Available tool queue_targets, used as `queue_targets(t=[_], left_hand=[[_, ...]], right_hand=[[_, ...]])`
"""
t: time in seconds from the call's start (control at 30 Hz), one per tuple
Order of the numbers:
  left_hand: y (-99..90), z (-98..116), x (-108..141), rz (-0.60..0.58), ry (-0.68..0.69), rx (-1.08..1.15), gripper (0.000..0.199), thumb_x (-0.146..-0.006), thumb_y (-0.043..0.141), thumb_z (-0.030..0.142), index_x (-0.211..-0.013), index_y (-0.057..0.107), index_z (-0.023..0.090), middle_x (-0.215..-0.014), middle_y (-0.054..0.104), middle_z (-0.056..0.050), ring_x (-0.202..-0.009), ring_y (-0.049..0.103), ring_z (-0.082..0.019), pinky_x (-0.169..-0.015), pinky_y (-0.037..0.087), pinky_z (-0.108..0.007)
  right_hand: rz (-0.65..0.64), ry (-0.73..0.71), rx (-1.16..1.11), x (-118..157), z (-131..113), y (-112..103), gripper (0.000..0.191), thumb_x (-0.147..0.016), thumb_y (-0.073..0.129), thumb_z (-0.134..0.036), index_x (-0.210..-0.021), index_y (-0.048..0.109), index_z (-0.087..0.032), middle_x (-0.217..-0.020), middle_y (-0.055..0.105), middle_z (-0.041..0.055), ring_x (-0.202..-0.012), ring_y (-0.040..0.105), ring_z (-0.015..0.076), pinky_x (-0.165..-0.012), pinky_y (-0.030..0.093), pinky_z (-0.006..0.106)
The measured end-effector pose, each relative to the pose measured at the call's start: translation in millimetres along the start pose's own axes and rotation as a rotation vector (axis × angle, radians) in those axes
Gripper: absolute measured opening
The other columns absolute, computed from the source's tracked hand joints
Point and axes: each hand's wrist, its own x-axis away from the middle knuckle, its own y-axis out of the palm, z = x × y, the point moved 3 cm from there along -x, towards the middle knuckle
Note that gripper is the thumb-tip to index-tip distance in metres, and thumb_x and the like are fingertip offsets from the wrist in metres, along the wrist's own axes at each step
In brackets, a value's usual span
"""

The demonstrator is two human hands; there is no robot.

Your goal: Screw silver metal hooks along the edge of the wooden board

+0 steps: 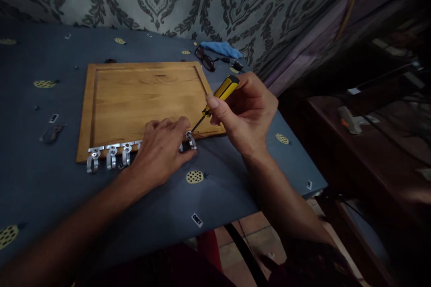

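A wooden panel (144,98) with a raised frame lies flat on the table. Along its near edge runs a metal hook rail (112,146), its hooks hanging past the wood. My left hand (161,150) is closed over the rail and panel edge, hiding the middle hooks, its thumb beside the last hook at the right end (192,141). In my right hand (247,114), pinched by the handle, is a yellow and black screwdriver (226,89). It slants down to the left, and its tip meets the rail's right end, where a screw is too small to make out.
Sunglasses (205,58), a blue cloth (221,48) and keys (234,63) lie behind the panel. A small metal piece (53,133) rests to its left. The table (229,193) wears a blue pineapple-print cover and ends at the right, beside a dark cabinet (336,143).
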Motion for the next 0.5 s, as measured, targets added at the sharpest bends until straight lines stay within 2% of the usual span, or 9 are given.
queue_targets(t=[0.27, 0.5], left_hand=[[0.5, 0.0, -0.5, -0.001, 0.005, -0.007, 0.035, -0.086, 0.073, 0.035, -0.112, 0.054, 0.018, -0.106, 0.07, -0.007, -0.108, 0.063, -0.033, -0.098, 0.041, -0.052], [1.7, -0.6, -0.2, 0.016, 0.013, -0.018, 0.035, -0.086, 0.072, 0.035, -0.112, 0.054, 0.019, -0.104, 0.071, -0.007, -0.106, 0.064, -0.033, -0.097, 0.041, -0.051]], right_hand=[[-0.03, -0.006, -0.004, 1.7, 3.7, 3.8, 0.033, -0.08, 0.08, -0.045, -0.083, 0.054, -0.026, -0.069, 0.056, -0.0067, -0.064, 0.067, 0.0124, -0.051, 0.06, 0.026], [-0.045, 0.015, -0.01, 1.3, 0.5, 6.4, 0.035, -0.079, 0.081, -0.047, -0.079, 0.055, -0.024, -0.068, 0.054, -0.007, -0.052, 0.055, 0.007, -0.043, 0.052, 0.021]])
